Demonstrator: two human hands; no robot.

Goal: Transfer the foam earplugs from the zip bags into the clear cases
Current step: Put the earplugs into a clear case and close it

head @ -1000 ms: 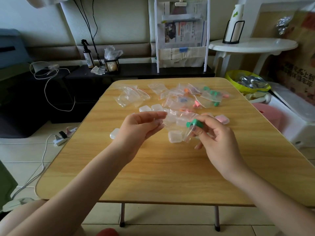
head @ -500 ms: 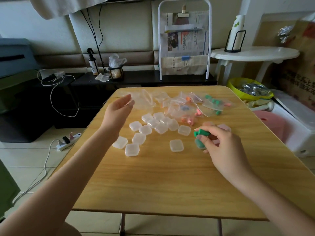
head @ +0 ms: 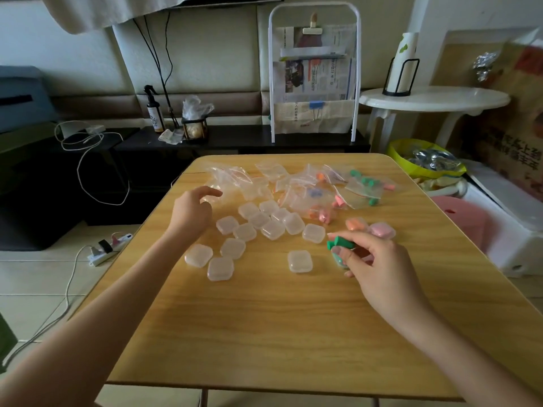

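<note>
With the right hand (head: 379,259) pinching green earplugs (head: 338,243) and the left hand (head: 191,211) loose-fingered by the far bags (head: 232,177), open the nearest clear case (head: 299,261) first.

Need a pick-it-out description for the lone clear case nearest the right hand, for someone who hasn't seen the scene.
Start at the wooden table and find the cluster of small clear square plastic cases near its middle. Nearer the person than that cluster, just left of the right hand pinching green foam earplugs, lies the lone clear case. It touches no other case and looks empty.
</note>
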